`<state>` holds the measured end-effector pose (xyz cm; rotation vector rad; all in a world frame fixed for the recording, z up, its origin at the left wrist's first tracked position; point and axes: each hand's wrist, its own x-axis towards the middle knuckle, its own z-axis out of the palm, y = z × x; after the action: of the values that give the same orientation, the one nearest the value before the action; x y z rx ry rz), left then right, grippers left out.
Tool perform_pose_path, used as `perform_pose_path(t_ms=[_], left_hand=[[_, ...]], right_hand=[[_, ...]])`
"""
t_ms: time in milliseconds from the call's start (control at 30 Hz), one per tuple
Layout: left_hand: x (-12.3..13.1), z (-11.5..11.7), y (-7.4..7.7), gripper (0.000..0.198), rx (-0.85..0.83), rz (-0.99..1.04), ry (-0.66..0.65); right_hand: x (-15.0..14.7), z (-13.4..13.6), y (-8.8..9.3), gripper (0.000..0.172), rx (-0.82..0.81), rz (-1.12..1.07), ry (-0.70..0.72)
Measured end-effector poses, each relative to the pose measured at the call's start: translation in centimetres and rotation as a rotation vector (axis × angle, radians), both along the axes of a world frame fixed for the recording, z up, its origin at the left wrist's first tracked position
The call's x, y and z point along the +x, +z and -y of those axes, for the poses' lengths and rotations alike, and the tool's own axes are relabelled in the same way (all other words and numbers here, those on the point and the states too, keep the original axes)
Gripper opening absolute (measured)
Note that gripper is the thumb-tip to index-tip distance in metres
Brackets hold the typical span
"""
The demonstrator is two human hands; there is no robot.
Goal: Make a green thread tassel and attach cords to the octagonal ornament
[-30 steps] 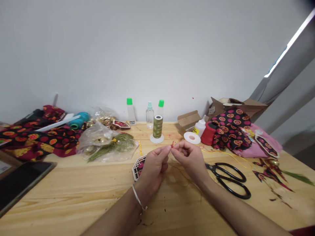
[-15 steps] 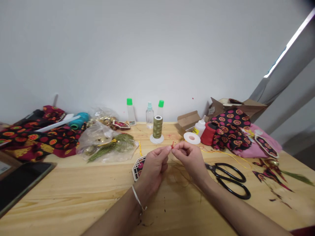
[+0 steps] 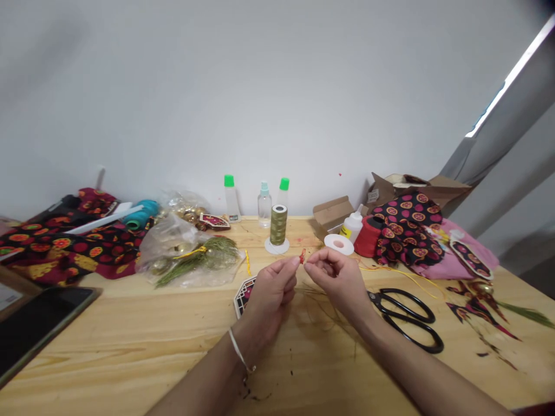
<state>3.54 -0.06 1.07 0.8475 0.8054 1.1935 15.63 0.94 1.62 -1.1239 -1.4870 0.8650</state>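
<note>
A small red piece (image 3: 302, 256), perhaps folded cloth or cord, sticks up from the thumb and finger of my left hand (image 3: 273, 292), which pinches it above the table. Just to its right, my right hand (image 3: 336, 280) is also closed in a pinch; what lies between those fingertips is too small to make out. Partly behind my left hand lies a patterned piece with a pale frame (image 3: 243, 296). Loose brownish threads (image 3: 323, 303) lie under both hands. Black-handled scissors (image 3: 407, 318) rest beside my right forearm.
Behind the hands stand an olive thread spool (image 3: 278, 226), a clear bottle (image 3: 264, 208) and a white glue bottle (image 3: 352, 224). A red thread cone (image 3: 367, 237) and patterned cloth (image 3: 407, 225) are at right. Bagged green tassels (image 3: 191, 263) and a phone (image 3: 43, 326) are at left.
My right fingertips have moved slightly right, away from the red piece, and more of it shows. My left hand keeps its pinch. The view has shifted slightly.
</note>
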Motion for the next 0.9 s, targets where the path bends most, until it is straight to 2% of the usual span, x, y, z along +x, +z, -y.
perform_pose_path(t_ms=[133,300,433,567,733,900], left_hand=[[-0.2,0.0,0.2,0.024,0.036,-0.011,0.02],[-0.2,0.1,0.2,0.019,0.004,0.008,0.013],[-0.1,0.2,0.1,0.025,-0.013,-0.024,0.02],[-0.2,0.0,-0.2,0.024,0.042,-0.097,0.012],[-0.2,-0.2,-0.3,0.024,0.073,-0.241,0.103],[-0.2,-0.3,-0.3,0.026,0.137,-0.336,0.199]], right_hand=[[0.4,0.0,0.2,0.005,0.135,0.146,-0.026],[0.7,0.1,0.1,0.007,0.347,0.315,-0.038],[0.6,-0.1,0.1,0.008,0.405,0.345,-0.034],[0.8,0.0,0.3,0.008,0.469,0.356,-0.051],[1.4,0.0,0.9,0.004,0.617,0.398,-0.033],[1.9,-0.2,0.7,0.005,0.707,0.477,-0.024]])
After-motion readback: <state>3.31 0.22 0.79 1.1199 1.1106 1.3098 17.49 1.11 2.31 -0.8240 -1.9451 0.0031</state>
